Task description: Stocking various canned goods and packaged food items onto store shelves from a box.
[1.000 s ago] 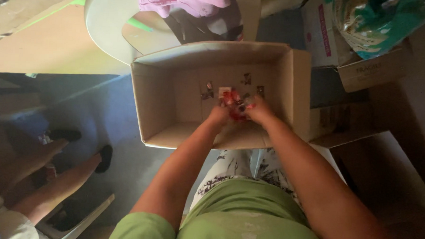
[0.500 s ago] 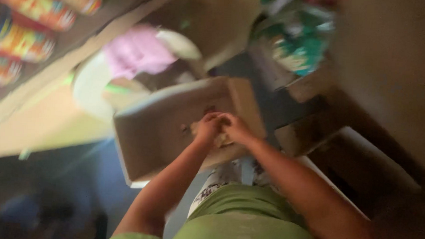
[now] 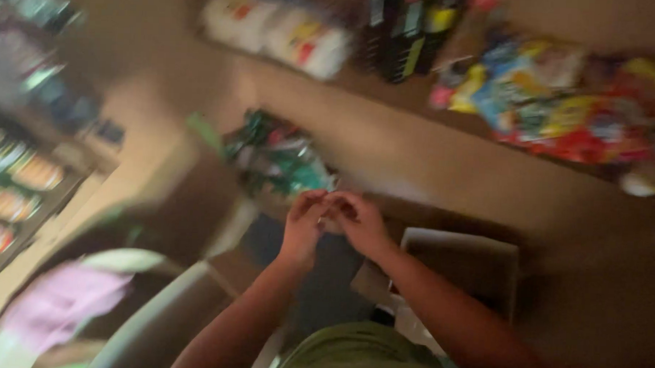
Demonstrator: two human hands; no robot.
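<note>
Two hands meet at centre | left hand and right hand pinch a small blurred item, fingers curled | green-wrapped bundle at 11 o'clock | progress unclear, item not set down.

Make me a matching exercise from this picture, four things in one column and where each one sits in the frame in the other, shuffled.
Things:
1. pink cloth
2. green crumpled bag
3. bright snack packets
4. pale open box

Places:
A. upper right
B. lower left
C. right of the right hand
D. just above the left hand

Pairs: 1-B, 2-D, 3-A, 4-C
</note>
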